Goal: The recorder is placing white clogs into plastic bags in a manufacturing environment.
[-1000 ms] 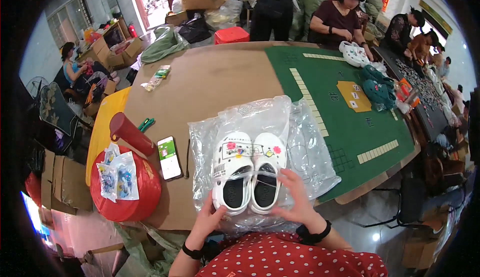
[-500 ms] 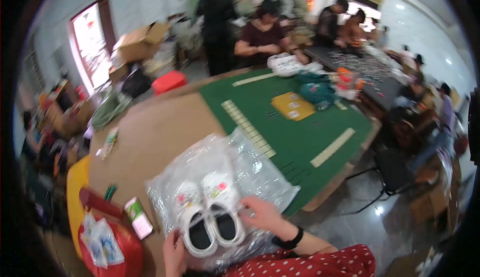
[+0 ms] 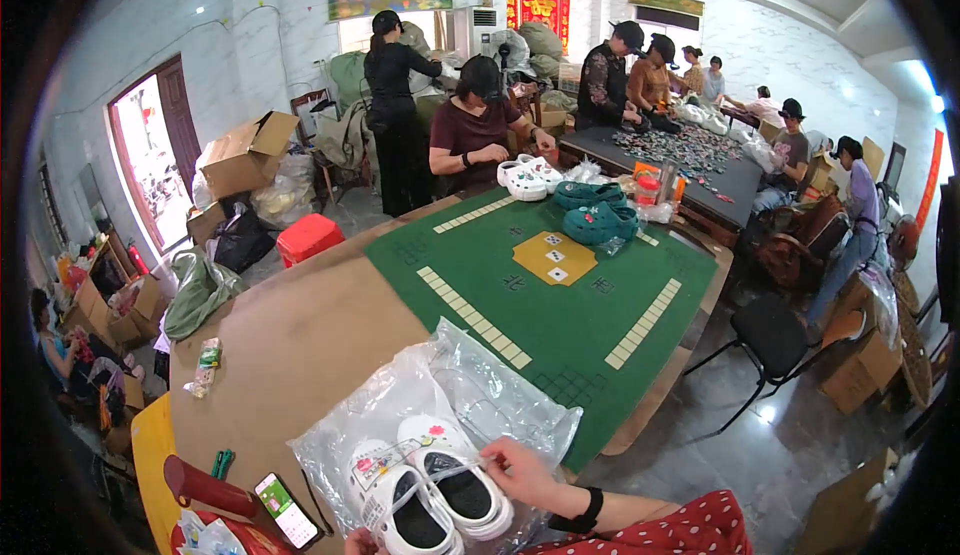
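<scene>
A pair of white clogs (image 3: 470,495) with flower charms lies side by side, toes pointing away from me, at the near edge of the table. Around and beneath them spreads a clear plastic bag (image 3: 505,380); I cannot tell how far the clogs are inside it. At the right clog's outer side, my right hand (image 3: 522,475) has its fingers pinched on what looks like the bag's film. My left hand (image 3: 360,543) is by the left clog's outer side, mostly cut off by the lower edge, its grip unclear.
A phone (image 3: 288,510), a dark red cylinder (image 3: 208,485) and a green clip (image 3: 222,463) lie at my left. Across the green mat (image 3: 480,235) are teal clogs (image 3: 600,220) and more white clogs (image 3: 528,178). Several people work beyond; a black chair (image 3: 768,340) stands right.
The view has tilted upward, showing more of the room. The clogs now sit lower and slightly farther right in view, turned a little. My left hand has slipped mostly out of the picture.
</scene>
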The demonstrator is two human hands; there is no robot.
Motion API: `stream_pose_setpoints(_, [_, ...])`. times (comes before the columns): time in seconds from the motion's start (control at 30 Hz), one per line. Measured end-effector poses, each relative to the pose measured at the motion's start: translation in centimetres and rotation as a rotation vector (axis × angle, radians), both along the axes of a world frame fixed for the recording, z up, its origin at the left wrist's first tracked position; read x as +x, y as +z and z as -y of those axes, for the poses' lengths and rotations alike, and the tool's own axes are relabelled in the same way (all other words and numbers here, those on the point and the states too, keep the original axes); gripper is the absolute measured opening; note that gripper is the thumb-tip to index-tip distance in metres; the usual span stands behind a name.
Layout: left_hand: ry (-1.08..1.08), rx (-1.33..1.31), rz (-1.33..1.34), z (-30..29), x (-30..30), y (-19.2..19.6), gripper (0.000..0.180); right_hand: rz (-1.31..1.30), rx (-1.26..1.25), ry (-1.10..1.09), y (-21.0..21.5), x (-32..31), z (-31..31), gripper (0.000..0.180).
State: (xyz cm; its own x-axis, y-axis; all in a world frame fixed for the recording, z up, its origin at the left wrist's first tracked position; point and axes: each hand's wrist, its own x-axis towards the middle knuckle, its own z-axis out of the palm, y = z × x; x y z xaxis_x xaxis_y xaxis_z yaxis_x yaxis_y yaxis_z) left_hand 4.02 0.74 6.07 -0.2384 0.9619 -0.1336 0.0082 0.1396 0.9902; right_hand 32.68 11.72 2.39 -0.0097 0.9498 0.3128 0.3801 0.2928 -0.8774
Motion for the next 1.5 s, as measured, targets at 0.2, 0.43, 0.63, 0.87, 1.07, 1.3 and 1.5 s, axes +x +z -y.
stream_pose_setpoints(0.2, [0.180,0.108,-0.167,3.3,0.2,0.7,0.028,-0.148,-0.017,0.170,1.2,1.0,2.5,0.015])
stream_pose_setpoints(0.43, [0.101,0.213,-0.228,7.3,-0.9,-1.2,0.014,-0.593,-0.412,0.584,1.6,3.0,3.3,0.019])
stream_pose_setpoints(0.63, [0.076,0.051,0.134,6.9,-1.5,-2.0,0.015,-0.537,-0.422,0.971,5.5,3.7,2.4,0.057])
stream_pose_setpoints(0.87, [0.073,0.108,0.185,3.6,-0.2,3.0,0.020,-0.254,-0.450,0.877,5.6,3.5,1.4,0.079])
stream_pose_setpoints(1.07, [0.161,0.177,-0.104,-3.0,-2.0,7.2,0.021,-0.259,-0.392,0.856,9.5,1.1,-4.1,0.062])
stream_pose_setpoints(1.3, [0.106,0.339,0.003,-7.3,-1.8,12.0,0.020,-0.340,-0.400,0.854,13.8,0.6,-7.0,0.038])
stream_pose_setpoints(1.5, [0.026,0.282,-0.098,-8.4,-2.9,13.8,0.027,-0.569,-0.543,0.829,15.1,1.6,-9.6,0.026])
